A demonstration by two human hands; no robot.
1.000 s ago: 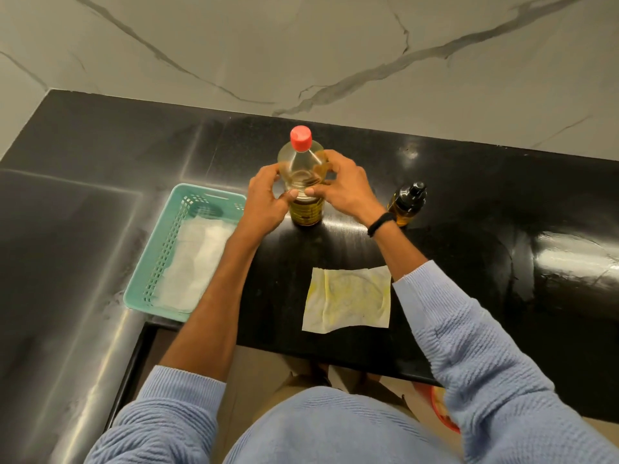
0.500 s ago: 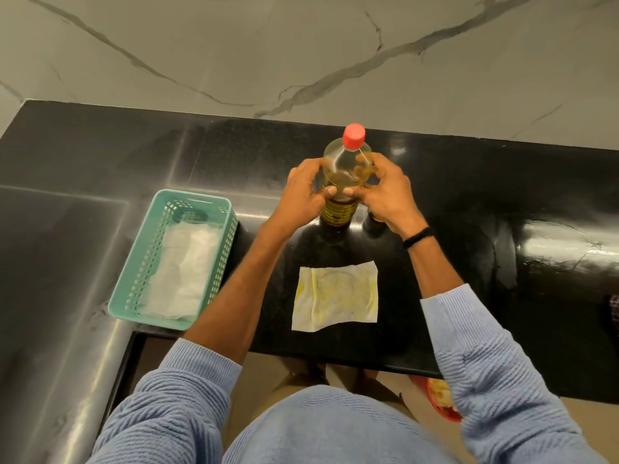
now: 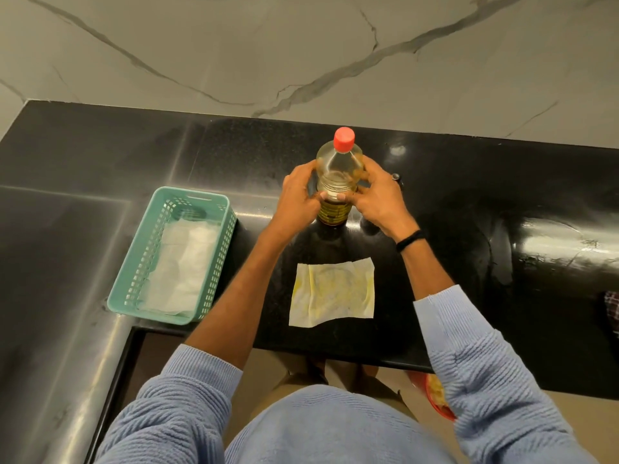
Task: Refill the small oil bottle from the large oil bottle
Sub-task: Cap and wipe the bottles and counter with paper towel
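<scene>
The large oil bottle (image 3: 339, 169), clear plastic with a red cap and a little yellow oil at its bottom, stands upright on the black counter (image 3: 469, 202). My left hand (image 3: 299, 199) grips its left side and my right hand (image 3: 376, 199) grips its right side, thumbs meeting on the front. The small oil bottle (image 3: 396, 177) is almost wholly hidden behind my right hand; only its dark top shows.
An oil-stained paper towel (image 3: 333, 291) lies flat on the counter in front of the bottle. A teal plastic basket (image 3: 147, 249) lined with white paper sits at the left. A marble wall rises behind the counter. The counter edge runs just below the towel.
The view has shifted so the bottle and both hands sit further right in the frame. The small bottle, plainly visible beside my right wrist a second ago, is now covered by my right hand.
</scene>
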